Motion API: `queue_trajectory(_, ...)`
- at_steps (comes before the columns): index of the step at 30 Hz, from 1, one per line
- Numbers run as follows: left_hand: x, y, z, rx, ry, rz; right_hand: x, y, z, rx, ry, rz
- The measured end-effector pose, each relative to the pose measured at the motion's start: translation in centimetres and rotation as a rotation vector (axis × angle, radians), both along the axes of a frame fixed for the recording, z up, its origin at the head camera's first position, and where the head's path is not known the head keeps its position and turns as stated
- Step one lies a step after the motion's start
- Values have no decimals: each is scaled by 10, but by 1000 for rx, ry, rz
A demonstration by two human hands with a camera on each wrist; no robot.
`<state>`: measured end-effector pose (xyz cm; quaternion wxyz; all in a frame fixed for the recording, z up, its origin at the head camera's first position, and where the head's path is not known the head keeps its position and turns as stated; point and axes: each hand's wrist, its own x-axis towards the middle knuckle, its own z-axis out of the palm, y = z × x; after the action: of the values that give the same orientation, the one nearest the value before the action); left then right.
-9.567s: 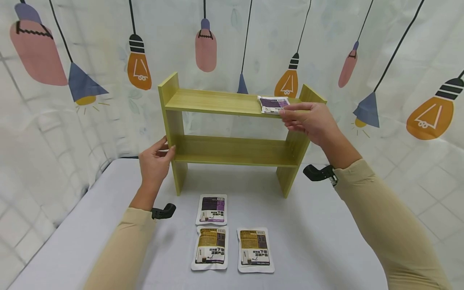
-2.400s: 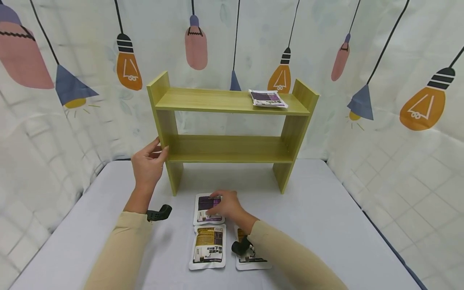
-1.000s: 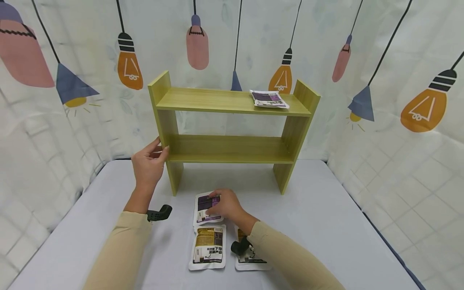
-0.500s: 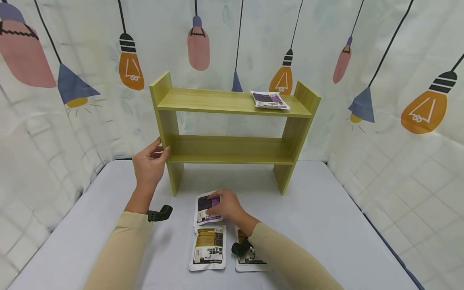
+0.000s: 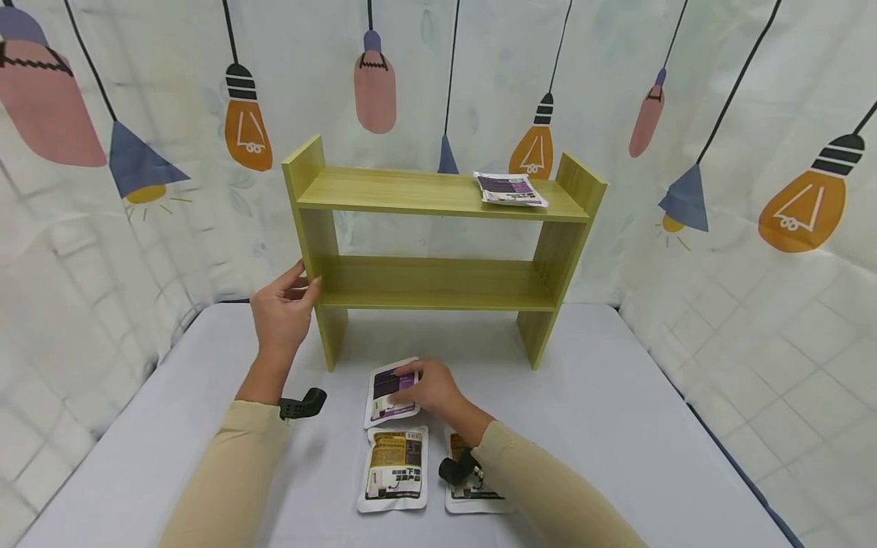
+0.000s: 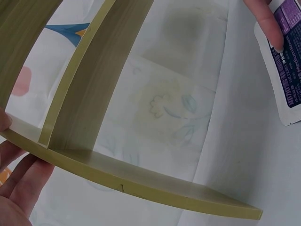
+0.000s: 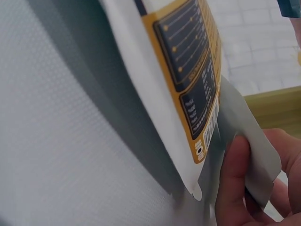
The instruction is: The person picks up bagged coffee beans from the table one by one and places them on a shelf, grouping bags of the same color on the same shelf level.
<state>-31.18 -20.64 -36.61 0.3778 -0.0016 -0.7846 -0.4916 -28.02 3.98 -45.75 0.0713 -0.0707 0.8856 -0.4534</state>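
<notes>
We're at the pick-up: our right hand (image 5: pixel 428 387) pinches the purple packet (image 5: pixel 387 390) near its far right edge, thumb under and fingers on top, and that edge is peeling up off the grey surface (image 5: pixel 617 426) while the near edge rests down. In the right wrist view a thumb (image 7: pixel 235 188) is tucked beneath the packet's pale underside, so the grip looks real, not just a touch.

Our left hand (image 5: pixel 282 312) is wrapped around the left side panel of the wooden shelf unit (image 5: pixel 438 251) at the level of the lower board, thumb in front, steadying it. The left wrist view shows the fingers (image 6: pixel 21 181) against the panel's edge.

Two brown-labelled packets lie flat nearer to us: one (image 5: pixel 395 466) just below the purple packet, the other (image 5: pixel 473 487) beside it and half hidden under our right forearm. Up on the top board, at the right end, another purple packet (image 5: pixel 510 188) lies flat.

As we read it, the step in hand is lifting this packet clear, and it's barely begun. The next move calls for a firm pinch so the floppy pouch doesn't slip, then a lift high enough to clear the front edge of whichever board it goes to. There's open room on the top board to the left of the packet already there, and the lower board is bare.
</notes>
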Motion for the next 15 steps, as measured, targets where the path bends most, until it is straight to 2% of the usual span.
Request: queue_trajectory(15,1,1,0,7,-5,-4,2,10,1,-136,-96,0)
